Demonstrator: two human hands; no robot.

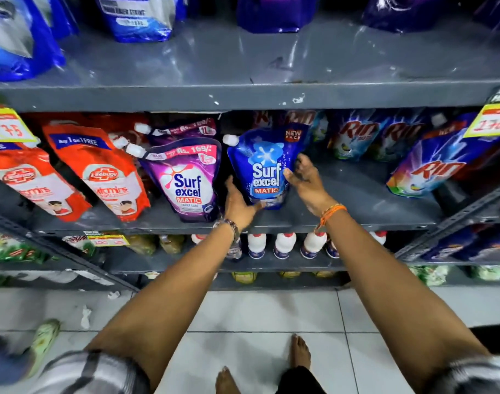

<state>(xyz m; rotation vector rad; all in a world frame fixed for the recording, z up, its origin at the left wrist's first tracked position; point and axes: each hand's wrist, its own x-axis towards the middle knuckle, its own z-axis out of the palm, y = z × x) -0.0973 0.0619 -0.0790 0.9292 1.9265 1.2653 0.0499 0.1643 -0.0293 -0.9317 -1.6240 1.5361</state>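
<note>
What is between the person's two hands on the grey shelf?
A blue plastic Surf Excel pouch stands between the left hand and right hand; the head view shows it.

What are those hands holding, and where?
The blue Surf excel pouch: the right hand pinches its right edge, the left hand touches its bottom left corner.

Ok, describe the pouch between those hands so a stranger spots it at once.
Find the grey rack's middle shelf. Mid-row, between the left hand and right hand, stands the blue Surf excel Matic pouch. The purple Surf excel pouch stands left, Rin pouches right; this alone is both blue and Surf excel.
</note>
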